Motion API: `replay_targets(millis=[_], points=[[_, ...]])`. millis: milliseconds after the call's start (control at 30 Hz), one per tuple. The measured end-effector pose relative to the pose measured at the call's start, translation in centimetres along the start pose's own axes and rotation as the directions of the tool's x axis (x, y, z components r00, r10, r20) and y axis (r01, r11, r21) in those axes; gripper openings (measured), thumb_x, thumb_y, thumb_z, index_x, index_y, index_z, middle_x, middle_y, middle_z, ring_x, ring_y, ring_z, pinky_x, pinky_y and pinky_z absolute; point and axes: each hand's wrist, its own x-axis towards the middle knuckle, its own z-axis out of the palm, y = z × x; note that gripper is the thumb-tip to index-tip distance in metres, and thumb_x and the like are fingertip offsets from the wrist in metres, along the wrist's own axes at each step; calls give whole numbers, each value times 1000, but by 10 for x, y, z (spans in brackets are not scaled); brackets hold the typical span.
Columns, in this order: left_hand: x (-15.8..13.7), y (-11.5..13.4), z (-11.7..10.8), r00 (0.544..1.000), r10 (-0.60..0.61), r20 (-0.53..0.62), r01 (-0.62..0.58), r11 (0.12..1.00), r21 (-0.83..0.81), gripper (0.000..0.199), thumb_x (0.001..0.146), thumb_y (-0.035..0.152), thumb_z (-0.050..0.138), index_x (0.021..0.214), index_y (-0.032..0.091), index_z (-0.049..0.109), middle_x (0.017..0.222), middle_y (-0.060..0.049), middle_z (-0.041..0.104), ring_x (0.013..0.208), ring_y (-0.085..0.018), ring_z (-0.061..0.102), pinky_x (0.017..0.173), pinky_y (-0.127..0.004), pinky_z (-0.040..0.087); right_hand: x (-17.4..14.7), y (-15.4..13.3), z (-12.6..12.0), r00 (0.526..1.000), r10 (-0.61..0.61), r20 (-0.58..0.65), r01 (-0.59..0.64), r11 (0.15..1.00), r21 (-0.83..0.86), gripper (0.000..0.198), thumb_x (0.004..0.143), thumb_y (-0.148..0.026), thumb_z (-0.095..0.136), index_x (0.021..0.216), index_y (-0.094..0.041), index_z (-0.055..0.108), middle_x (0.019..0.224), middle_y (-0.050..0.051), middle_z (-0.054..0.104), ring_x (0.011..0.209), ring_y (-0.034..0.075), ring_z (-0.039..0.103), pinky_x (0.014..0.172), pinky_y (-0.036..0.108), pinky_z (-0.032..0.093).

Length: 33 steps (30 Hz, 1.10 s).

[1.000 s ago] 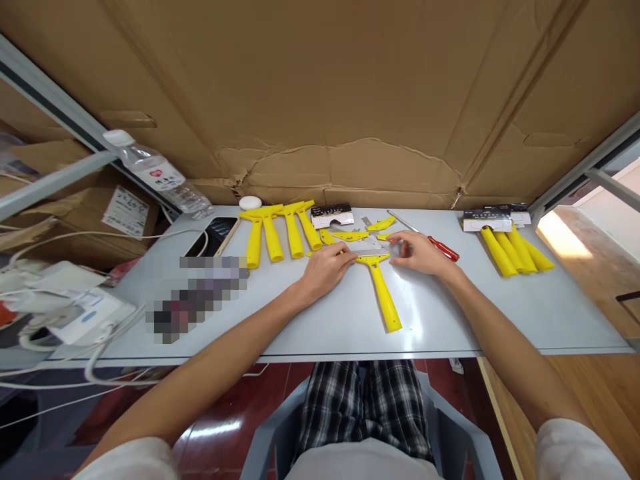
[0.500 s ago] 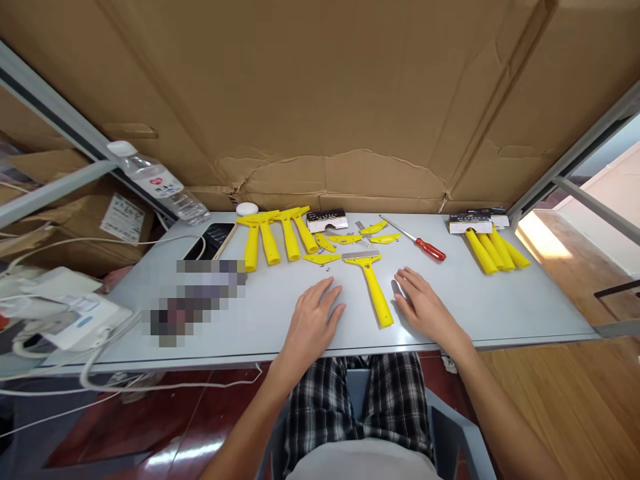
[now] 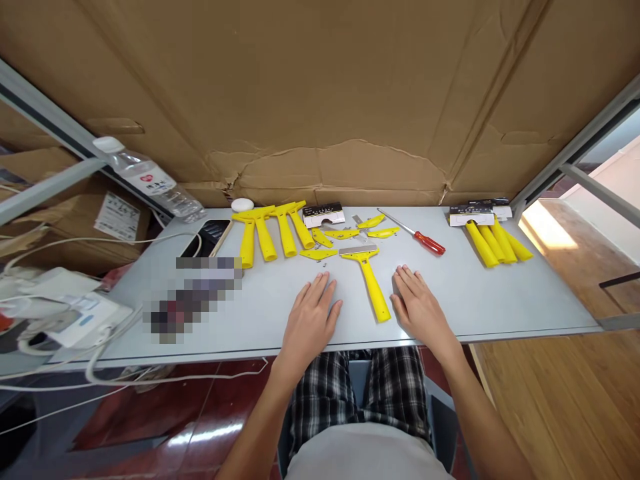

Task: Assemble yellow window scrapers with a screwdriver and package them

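Between my hands lies a yellow scraper (image 3: 373,287) with a metal blade across its head. My left hand (image 3: 311,317) rests flat on the table to its left, fingers stretched out and holding nothing. To the scraper's right, my right hand (image 3: 419,303) also lies flat and open on the tabletop. Beyond them are several loose yellow blade covers (image 3: 343,234) with small screws among them. A screwdriver (image 3: 429,243) with a red handle lies further right. Several yellow scraper handles (image 3: 266,239) stand in a row at the back left.
At the right are yellow scrapers (image 3: 483,243) with black-and-white card packaging. A card pack (image 3: 324,215) sits at the back. On the left are a phone (image 3: 213,237), a water bottle (image 3: 150,180), a white power strip (image 3: 83,320) with cables, and a blurred-out object (image 3: 200,293). Cardboard (image 3: 320,100) walls the back.
My right hand has settled from a slightly raised, angled pose to lying flat. My left hand's fingers have straightened a little. The view has shifted slightly; the scraper stays between my hands.
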Motion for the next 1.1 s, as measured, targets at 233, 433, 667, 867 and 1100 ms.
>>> replay_targets(millis=[233, 433, 667, 867, 1100], points=[[0, 2, -3, 999, -14, 41, 13, 1000, 20, 51, 117, 37, 43, 158, 15, 66, 173, -20, 54, 164, -38, 51, 133, -61, 46, 2, -6, -4, 995, -8, 95, 18, 994, -104, 58, 117, -29, 35, 167, -4, 52, 178, 24, 45, 171, 38, 39, 141, 66, 34], [2, 6, -7, 992, -12, 125, 3, 998, 70, 58, 119, 39, 37, 171, 17, 52, 182, -18, 41, 169, -36, 42, 139, -65, 34, 2, -5, -5, 994, -6, 106, 15, 996, -87, 61, 117, -32, 36, 172, -7, 47, 178, 24, 43, 171, 37, 38, 141, 66, 32], [1, 6, -4, 992, -37, 120, 28, 996, 82, 61, 118, 42, 39, 176, 22, 45, 183, -16, 40, 172, -39, 36, 139, -70, 29, 2, -5, -3, 994, 5, 105, 3, 997, -77, 62, 117, -33, 34, 171, -5, 47, 178, 25, 42, 171, 38, 37, 140, 68, 32], [14, 3, -6, 994, -105, -1, 105, 993, -62, 55, 112, 43, 56, 161, 21, 60, 175, -22, 52, 161, -43, 49, 129, -69, 43, 2, -5, -4, 997, 19, 71, -14, 997, -77, 58, 116, -33, 37, 164, -6, 57, 176, 24, 50, 169, 39, 43, 140, 65, 35], [73, -5, -12, 987, -153, 40, 157, 911, -382, 53, 109, 44, 61, 156, 19, 62, 161, -19, 63, 92, -20, 75, 107, -48, 62, 1, -5, -3, 999, 24, 41, -23, 999, -38, 56, 116, -34, 39, 162, -10, 59, 173, 23, 53, 167, 39, 45, 138, 67, 37]])
